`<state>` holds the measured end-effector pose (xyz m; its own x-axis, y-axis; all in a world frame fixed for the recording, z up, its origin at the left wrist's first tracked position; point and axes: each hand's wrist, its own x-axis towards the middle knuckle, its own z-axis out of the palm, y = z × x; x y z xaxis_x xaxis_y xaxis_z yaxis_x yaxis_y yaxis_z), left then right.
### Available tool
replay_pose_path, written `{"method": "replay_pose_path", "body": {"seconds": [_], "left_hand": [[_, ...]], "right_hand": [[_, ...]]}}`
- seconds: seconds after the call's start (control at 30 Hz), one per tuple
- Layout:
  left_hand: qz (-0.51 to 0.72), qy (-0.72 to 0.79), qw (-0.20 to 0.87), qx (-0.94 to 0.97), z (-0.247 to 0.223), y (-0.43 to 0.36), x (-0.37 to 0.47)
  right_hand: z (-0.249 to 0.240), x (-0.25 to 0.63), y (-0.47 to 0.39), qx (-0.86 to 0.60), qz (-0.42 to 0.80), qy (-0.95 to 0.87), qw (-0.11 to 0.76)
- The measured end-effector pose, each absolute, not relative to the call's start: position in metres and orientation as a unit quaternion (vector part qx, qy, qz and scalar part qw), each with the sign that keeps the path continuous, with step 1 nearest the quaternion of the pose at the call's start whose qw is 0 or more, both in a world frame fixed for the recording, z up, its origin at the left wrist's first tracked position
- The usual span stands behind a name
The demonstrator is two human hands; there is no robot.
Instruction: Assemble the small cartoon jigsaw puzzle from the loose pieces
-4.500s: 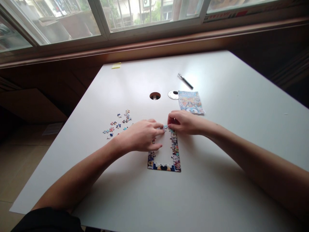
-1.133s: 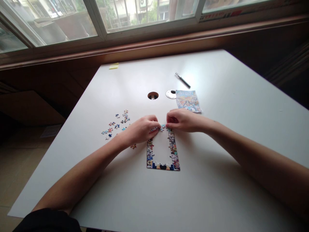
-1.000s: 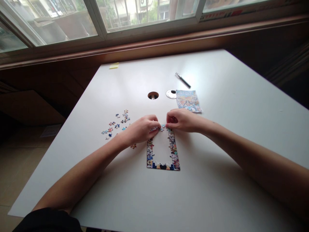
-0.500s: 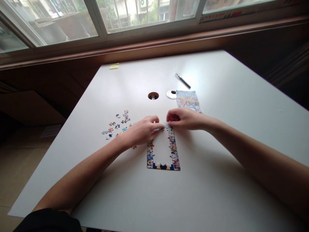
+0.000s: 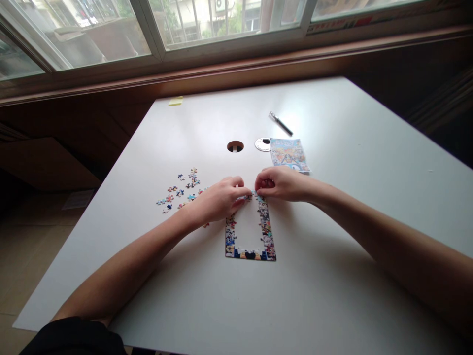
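Observation:
A jigsaw puzzle border (image 5: 266, 228) lies flat on the white table, its bare middle showing the tabletop. My left hand (image 5: 221, 198) reaches over its far left part, thumb and fingers closed on the far edge and hiding that corner. At the far right corner, my right hand (image 5: 277, 182) is curled, its fingertips pinched against the puzzle's far edge. Any single piece between the fingers is too small to make out. Loose puzzle pieces (image 5: 180, 193) are scattered to the left, some partly behind my left hand.
A creased picture sheet (image 5: 290, 154) lies just beyond my right hand. Near it are a round metal cover (image 5: 262, 144), a hole in the table (image 5: 235, 146) and a dark pen (image 5: 281, 124). A yellow sticky note (image 5: 175, 101) is at the far left edge, below the window.
My right hand has shifted very slightly toward me, its fingertips closer to the puzzle's far edge. My left hand stays in place.

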<state>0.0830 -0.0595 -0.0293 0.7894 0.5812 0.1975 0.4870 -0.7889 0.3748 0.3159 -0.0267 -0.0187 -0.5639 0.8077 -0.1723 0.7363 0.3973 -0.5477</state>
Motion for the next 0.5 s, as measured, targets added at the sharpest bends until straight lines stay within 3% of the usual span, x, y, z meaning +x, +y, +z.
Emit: {"method": "replay_pose_path", "body": {"seconds": [0.5], "left_hand": [[0.163, 0.296, 0.166, 0.927, -0.0319, -0.0578, 0.082]], "right_hand": [[-0.0185, 0.317, -0.0272, -0.437, 0.285, -0.851, 0.057]]}}
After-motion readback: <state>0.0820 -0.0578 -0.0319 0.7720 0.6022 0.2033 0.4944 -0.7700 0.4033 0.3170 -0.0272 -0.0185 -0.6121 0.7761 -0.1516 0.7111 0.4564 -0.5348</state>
